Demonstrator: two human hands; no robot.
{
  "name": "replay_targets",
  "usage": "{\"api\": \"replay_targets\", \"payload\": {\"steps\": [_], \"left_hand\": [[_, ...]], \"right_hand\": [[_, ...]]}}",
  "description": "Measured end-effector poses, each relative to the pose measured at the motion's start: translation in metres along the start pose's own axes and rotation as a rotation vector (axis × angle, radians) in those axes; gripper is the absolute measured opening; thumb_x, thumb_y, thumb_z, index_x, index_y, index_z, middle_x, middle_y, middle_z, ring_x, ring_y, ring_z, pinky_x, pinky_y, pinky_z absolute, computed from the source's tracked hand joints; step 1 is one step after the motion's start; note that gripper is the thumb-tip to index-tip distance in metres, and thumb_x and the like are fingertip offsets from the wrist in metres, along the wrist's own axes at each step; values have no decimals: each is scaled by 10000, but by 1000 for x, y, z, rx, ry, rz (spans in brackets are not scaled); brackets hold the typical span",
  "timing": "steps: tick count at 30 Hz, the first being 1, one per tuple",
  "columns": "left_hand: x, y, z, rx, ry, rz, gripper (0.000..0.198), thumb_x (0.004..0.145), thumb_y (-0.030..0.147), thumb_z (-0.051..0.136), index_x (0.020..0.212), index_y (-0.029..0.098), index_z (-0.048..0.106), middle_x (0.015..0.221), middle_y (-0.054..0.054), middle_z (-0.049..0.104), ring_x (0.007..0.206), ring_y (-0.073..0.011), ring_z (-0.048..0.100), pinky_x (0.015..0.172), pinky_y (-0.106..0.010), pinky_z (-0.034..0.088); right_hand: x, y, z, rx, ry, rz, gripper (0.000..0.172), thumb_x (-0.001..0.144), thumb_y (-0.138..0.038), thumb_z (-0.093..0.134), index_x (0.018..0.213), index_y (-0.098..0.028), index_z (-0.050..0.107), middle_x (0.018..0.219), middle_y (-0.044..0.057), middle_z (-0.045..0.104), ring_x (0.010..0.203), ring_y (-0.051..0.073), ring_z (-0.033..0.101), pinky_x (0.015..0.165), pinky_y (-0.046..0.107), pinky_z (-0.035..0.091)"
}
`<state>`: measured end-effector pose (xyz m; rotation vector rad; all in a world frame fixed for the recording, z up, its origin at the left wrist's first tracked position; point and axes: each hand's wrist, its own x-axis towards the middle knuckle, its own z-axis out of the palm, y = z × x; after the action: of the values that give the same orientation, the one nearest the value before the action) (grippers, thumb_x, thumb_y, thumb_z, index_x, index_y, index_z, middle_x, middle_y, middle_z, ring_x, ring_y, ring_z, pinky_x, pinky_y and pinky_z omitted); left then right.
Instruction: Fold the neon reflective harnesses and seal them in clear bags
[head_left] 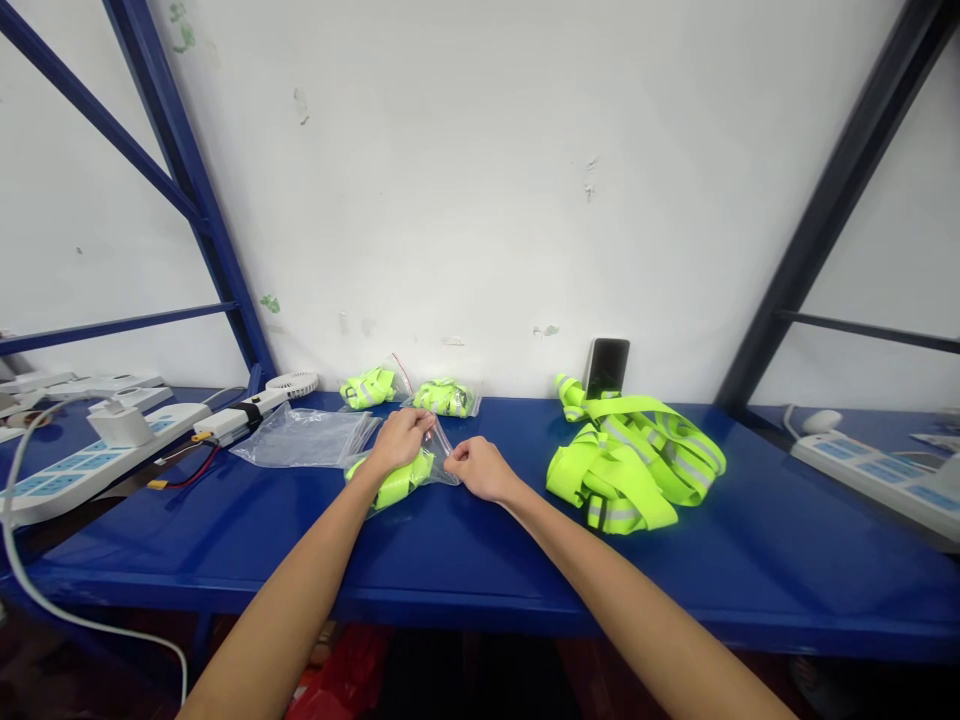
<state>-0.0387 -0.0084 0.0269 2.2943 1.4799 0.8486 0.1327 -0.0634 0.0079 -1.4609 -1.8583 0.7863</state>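
Both my hands are at a clear zip-top plastic bag (439, 450) holding a folded neon-yellow reflective strap (397, 480), which lies on the blue shelf top (465, 560). My left hand (401, 442) grips the bag's upper edge. My right hand (480, 470) pinches the bag's right corner between its fingers. Behind them, near the wall, lie two sealed bags of neon strap (371, 388). To the right sits a loose heap of neon-yellow reflective straps (630, 470), apart from my right hand.
A stack of flat clear bags (300, 438) lies left of my hands. A phone (607, 368) leans against the white wall. Power strips (75, 470), a small white fan (289, 384) and red-black wires sit at left; another power strip (870, 475) sits at right. Blue uprights frame the shelf.
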Motion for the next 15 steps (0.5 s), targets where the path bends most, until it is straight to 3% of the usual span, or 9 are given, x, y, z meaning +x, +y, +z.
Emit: {"api": "replay_targets", "payload": {"steps": [9, 13, 15], "left_hand": [[-2, 4, -3, -18, 25, -29, 373, 899, 391, 373, 653, 199, 578, 632, -20, 622, 641, -181, 568, 626, -268, 359], [-1, 6, -10, -76, 71, -17, 349, 895, 378, 372, 743, 179, 616, 705, -28, 649, 681, -179, 577, 667, -274, 397], [-4, 6, -18, -89, 290, 26, 327, 902, 349, 359, 875, 172, 633, 827, -43, 672, 775, -185, 590, 733, -285, 422]], "right_hand": [[-27, -5, 3, -125, 17, -58, 193, 813, -233, 535, 629, -180, 514, 644, 43, 623, 634, 157, 593, 603, 240, 392], [-24, -3, 9, 283, -103, -75, 198, 929, -287, 414, 779, -176, 481, 808, 54, 647, 651, 135, 649, 609, 234, 485], [-19, -6, 13, 570, -124, -33, 199, 945, -334, 398, 853, -175, 474, 913, 70, 632, 725, 146, 686, 667, 265, 540]]}}
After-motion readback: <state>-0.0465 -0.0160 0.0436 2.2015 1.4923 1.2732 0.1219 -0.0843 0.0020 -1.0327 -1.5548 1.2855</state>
